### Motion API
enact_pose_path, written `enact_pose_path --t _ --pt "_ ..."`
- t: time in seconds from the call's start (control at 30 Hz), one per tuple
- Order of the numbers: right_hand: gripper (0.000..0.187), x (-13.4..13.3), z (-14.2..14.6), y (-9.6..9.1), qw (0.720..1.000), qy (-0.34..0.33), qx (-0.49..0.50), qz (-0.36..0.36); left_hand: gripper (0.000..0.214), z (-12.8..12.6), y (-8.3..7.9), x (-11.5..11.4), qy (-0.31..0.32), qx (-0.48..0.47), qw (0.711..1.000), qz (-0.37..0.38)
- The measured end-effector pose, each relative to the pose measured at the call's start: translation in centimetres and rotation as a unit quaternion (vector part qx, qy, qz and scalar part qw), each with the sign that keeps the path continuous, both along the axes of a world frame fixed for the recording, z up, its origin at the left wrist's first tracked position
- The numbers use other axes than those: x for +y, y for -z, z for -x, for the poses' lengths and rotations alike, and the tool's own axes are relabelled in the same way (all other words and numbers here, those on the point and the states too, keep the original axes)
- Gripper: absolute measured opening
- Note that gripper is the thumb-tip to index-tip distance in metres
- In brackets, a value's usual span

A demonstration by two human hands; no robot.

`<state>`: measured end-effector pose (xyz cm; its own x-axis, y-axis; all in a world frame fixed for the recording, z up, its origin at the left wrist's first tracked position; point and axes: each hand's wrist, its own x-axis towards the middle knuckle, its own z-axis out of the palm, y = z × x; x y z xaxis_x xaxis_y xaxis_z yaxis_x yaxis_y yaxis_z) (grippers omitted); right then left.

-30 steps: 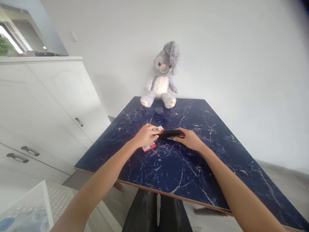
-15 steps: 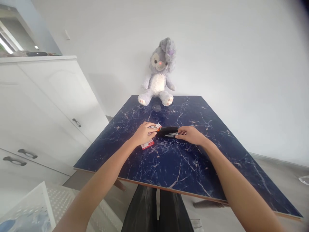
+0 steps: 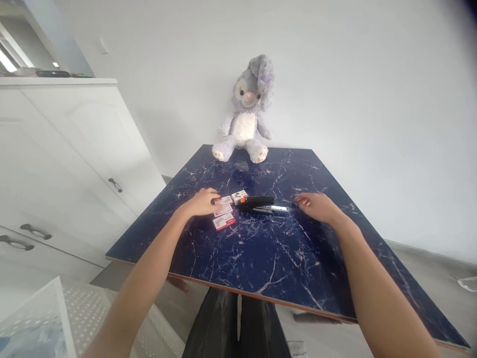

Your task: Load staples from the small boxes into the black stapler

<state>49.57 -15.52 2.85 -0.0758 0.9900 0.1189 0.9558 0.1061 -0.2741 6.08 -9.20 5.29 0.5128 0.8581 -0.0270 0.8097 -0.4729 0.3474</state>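
A black stapler [image 3: 259, 201] with an orange part lies on the blue marbled table, its jaws apart and the metal channel sticking out to the right. To its right, clear of the stapler, my right hand [image 3: 318, 206] rests low over the table with loosely curled fingers and nothing visible in them. On the other side, my left hand [image 3: 203, 202] spreads its fingers and thumb at the edge of two small red-and-white boxes [image 3: 222, 210], partly covering them. Another such box [image 3: 224, 222] lies just nearer. A white box [image 3: 238, 196] with a dark picture sits behind the stapler's orange end.
A grey plush rabbit [image 3: 246, 114] sits at the table's back edge [image 3: 286, 151] against the wall. White cabinets [image 3: 74, 149] stand to the left. A white perforated container [image 3: 78, 308] is below the table at front left.
Both hands have let go of the stapler, which stays on the table. My left hand has moved left to the boxes, and my right hand has drawn away to the right.
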Motion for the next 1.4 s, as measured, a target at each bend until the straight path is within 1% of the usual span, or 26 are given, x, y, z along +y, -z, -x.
enact_pose_path --t 0.07,0.13,0.2,0.23,0.3,0.33,0.37,0.43,0.5,0.57,0.63,0.7,0.8,0.83,0.87,0.97,1.03,1.13,1.23,1.3,1.4 --pt "0.035 0.2 0.5 0.3 1.0 -0.004 -0.004 -0.011 0.05 -0.1 -0.1 -0.2 0.02 -0.02 1.0 0.001" --pt "0.032 0.3 1.1 0.4 1.0 -0.009 0.002 -0.024 0.04 -0.3 -0.2 -0.3 0.018 -0.064 0.998 0.005" --pt "0.029 0.2 1.9 0.2 0.998 -0.006 0.019 -0.066 0.029 -0.5 -0.2 -0.3 -0.004 -0.125 0.992 -0.002" --pt "0.028 0.1 2.5 0.0 0.994 -0.001 0.033 -0.104 0.025 -0.7 -0.2 -0.3 -0.022 -0.166 0.986 -0.017" --pt "0.028 -0.5 4.0 -0.6 0.977 0.007 0.068 -0.204 0.026 -1.1 -0.2 -0.3 -0.055 -0.268 0.961 -0.048" --pt "0.029 -0.8 5.0 -0.9 0.963 0.005 0.088 -0.255 0.029 -1.3 -0.2 -0.3 -0.062 -0.324 0.943 -0.047" --pt "0.029 -1.2 6.1 -1.2 0.949 -0.006 0.109 -0.297 0.032 -1.6 -0.2 -0.5 -0.06 -0.374 0.925 -0.03" --pt "0.029 -2.1 8.6 -1.8 0.93 -0.071 0.138 -0.334 0.035 -2.4 -0.1 -1.0 -0.035 -0.434 0.9 0.033" --pt "0.037 -2.9 11.1 -2.1 0.917 -0.167 0.151 -0.329 0.034 -3.4 0.0 -1.9 0.0 -0.446 0.89 0.092" --pt "0.054 -3.4 13.2 -2.0 0.913 -0.244 0.152 -0.291 0.033 -4.4 0.1 -2.9 0.035 -0.441 0.885 0.144" --pt "0.056 -3.7 14.5 -1.7 0.906 -0.299 0.145 -0.26 0.032 -5.2 0.2 -3.7 0.066 -0.436 0.874 0.202" --pt "0.05 -3.8 15.1 -1.4 0.902 -0.322 0.15 -0.245 0.032 -5.5 0.3 -4.1 0.079 -0.446 0.851 0.265" --pt "0.043 -3.7 14.9 -1.1 0.904 -0.295 0.186 -0.248 0.039 -5.3 0.3 -3.9 0.079 -0.487 0.796 0.352" --pt "0.042 -3.7 14.8 -1.1 0.904 -0.283 0.196 -0.252 0.04 -5.2 0.3 -3.7 0.075 -0.494 0.786 0.365" --pt "0.042 -3.7 14.7 -1.0 0.905 -0.276 0.2 -0.256 0.04 -5.1 0.4 -3.6 0.068 -0.494 0.786 0.365" --pt "0.043 -3.6 14.6 -1.0 0.908 -0.276 0.19 -0.252 0.035 -5.5 0.8 -3.4 0.024 -0.483 0.813 0.326" --pt "0.046 -3.6 14.7 -0.9 0.913 -0.276 0.175 -0.242 0.032 -5.8 1.0 -3.4 -0.012 -0.489 0.816 0.307" --pt "0.047 -3.5 14.5 -0.9 0.922 -0.256 0.164 -0.241 0.028 -5.8 0.8 -3.1 -0.052 -0.519 0.806 0.281" --pt "0.042 -3.3 14.0 -1.1 0.925 -0.224 0.169 -0.258 0.025 -5.1 0.4 -2.4 -0.07 -0.562 0.786 0.249" --pt "0.037 -3.1 13.7 -1.1 0.922 -0.226 0.169 -0.265 0.025 -4.6 0.3 -2.0 -0.072 -0.581 0.773 0.244" --pt "0.026 -3.1 13.7 -1.2 0.917 -0.242 0.166 -0.27 0.025 -4.3 0.7 -1.7 -0.074 -0.589 0.761 0.261"
